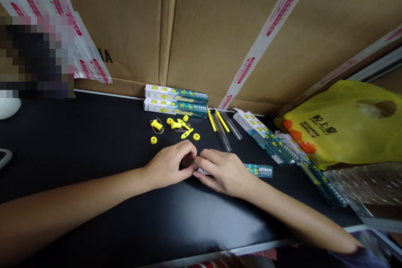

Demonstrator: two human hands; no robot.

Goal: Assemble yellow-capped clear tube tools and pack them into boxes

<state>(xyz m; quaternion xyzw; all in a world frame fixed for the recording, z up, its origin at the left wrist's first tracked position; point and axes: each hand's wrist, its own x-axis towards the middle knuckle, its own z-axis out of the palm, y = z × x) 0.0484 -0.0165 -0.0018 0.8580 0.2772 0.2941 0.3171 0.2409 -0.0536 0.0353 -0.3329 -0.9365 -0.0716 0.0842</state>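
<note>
A slim green-and-white printed box (260, 171) lies on the black table, mostly covered by my right hand (224, 171), whose fingers are closed around its white end. My left hand (176, 162) meets it there, thumb and fingers curled into a pinch at the box's end; the fingertips of both hands nearly touch. Behind them are small yellow plastic parts: a spool-like piece with a metal wire (156, 125), a ring (153, 140), another ring (196, 136) and a flat piece (187, 133). Clear tubes (222, 134) and yellow rods (222, 121) lie just right of these.
Two matching boxes (176, 108) lie at the back against a large cardboard carton (201, 29). Flattened or opened boxes (266, 138) lie to the right, beside a yellow plastic bag (351, 125). A stack of clear plastic (367, 182) stands at the right edge; a white object (8, 106) at the left.
</note>
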